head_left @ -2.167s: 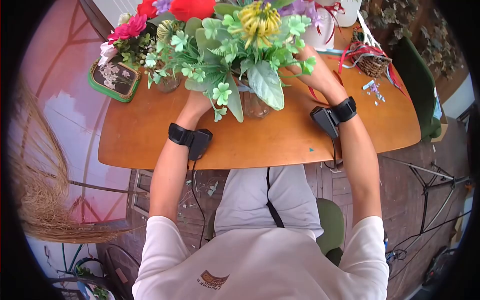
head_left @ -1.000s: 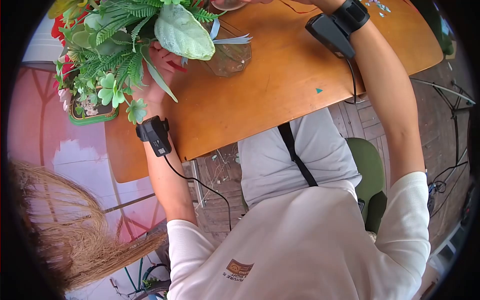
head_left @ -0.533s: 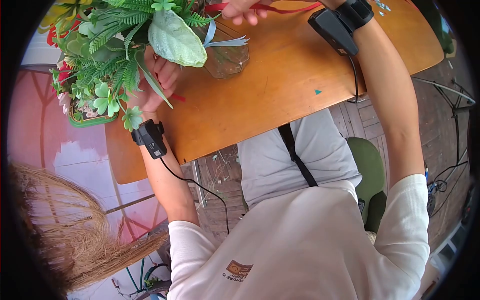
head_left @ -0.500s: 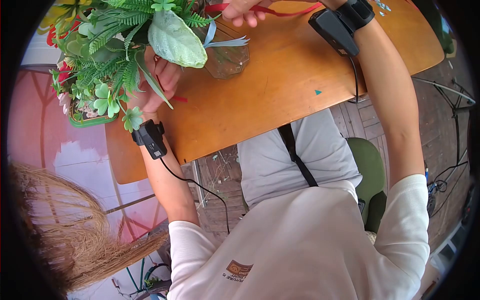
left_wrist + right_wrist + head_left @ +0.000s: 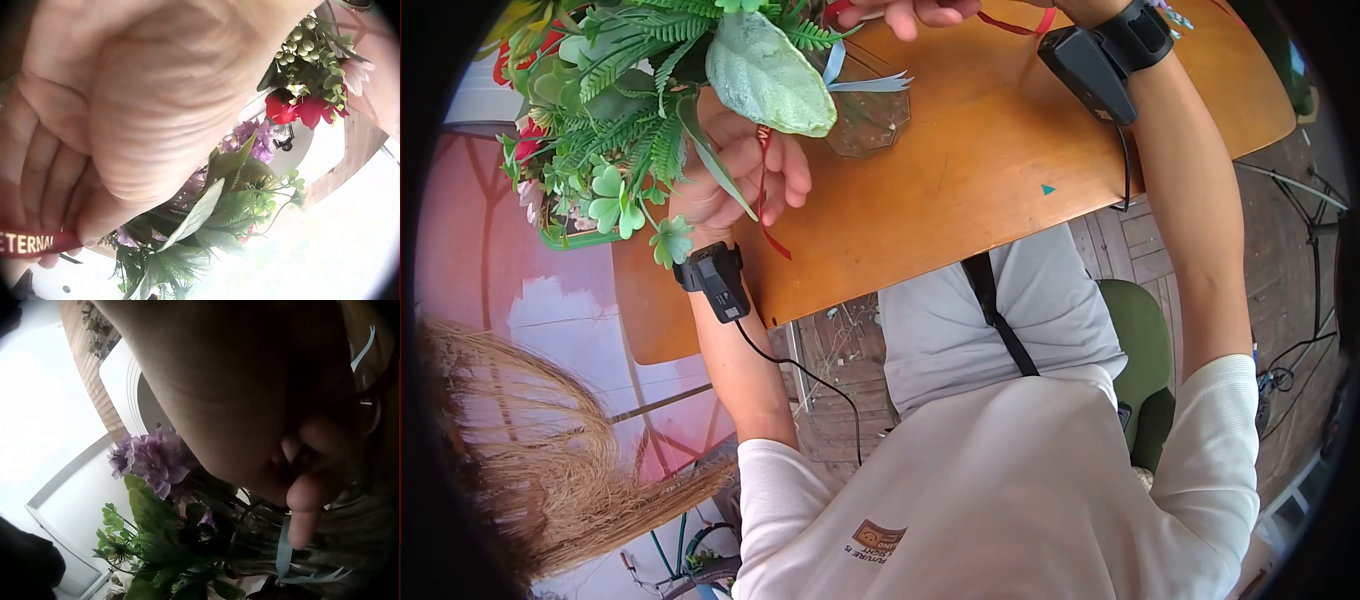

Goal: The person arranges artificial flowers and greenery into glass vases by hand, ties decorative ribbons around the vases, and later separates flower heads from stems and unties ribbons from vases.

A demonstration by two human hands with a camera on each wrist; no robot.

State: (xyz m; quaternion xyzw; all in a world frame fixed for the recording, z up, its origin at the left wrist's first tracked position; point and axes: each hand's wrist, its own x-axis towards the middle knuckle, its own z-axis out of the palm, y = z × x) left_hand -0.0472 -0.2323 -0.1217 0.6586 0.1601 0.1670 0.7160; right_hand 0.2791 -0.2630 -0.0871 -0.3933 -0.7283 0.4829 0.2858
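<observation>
In the head view my left hand (image 5: 735, 165) is partly behind the leaves, beside the bouquet (image 5: 630, 90). Its thumb and fingers pinch a red ribbon (image 5: 763, 185), whose tail hangs toward the table; the left wrist view shows "ETERNAL" lettered on this ribbon (image 5: 28, 242). My right hand (image 5: 915, 12), cut off by the top edge, has curled fingers holding a stretch of red ribbon (image 5: 1012, 25) that loops toward the wrist. Between the hands stands a clear glass vase (image 5: 870, 120) with a light blue ribbon (image 5: 875, 84) tied round it. The right wrist view shows my right fingers (image 5: 304, 519) beside that vase.
Leaves and flowers overhang the wooden table (image 5: 960, 190) at left. A green-rimmed frame (image 5: 585, 238) sits at the left end, and a teal scrap (image 5: 1048, 189) lies near the front edge. Black cables (image 5: 800, 365) hang from the wrist cameras. A green chair (image 5: 1135, 340) is below.
The head view has swung, putting the bouquet at upper left. Both hands have come away from the vase's sides with red ribbon. Lately the left fingers turned rightward and the right hand rose slightly.
</observation>
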